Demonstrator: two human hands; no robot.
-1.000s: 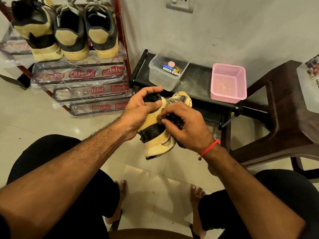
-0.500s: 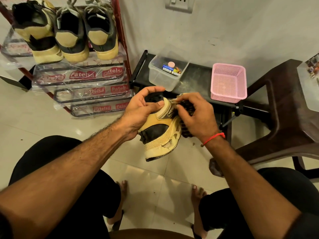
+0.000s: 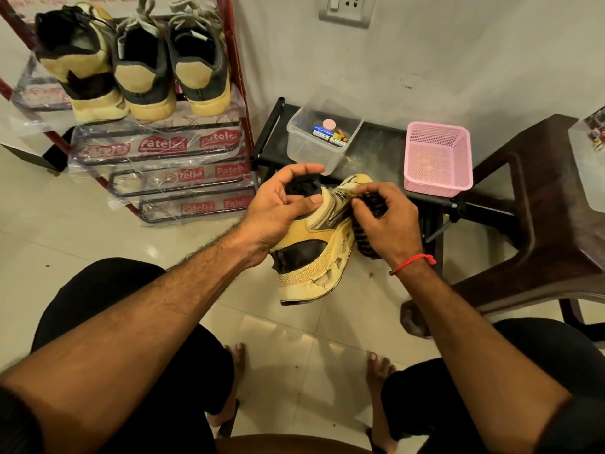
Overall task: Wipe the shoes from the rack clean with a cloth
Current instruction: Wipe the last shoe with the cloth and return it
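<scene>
A worn yellow and black shoe with a cracked sole hangs in the air above the floor, heel toward me. My left hand grips it at the collar, thumb across the tongue side and fingers over the opening. My right hand holds a dark bunched cloth pressed against the shoe's right side near the laces. Three more shoes stand heel-out on the top shelf of the red shoe rack at the upper left.
A low black stand by the wall carries a clear plastic box with small items and a pink basket. A dark brown plastic chair is at the right. My bare feet rest on the tiled floor.
My right hand with the cloth has moved from the shoe's heel side up toward the toe and laces. The left hand keeps its grip; the shoe has barely shifted.
</scene>
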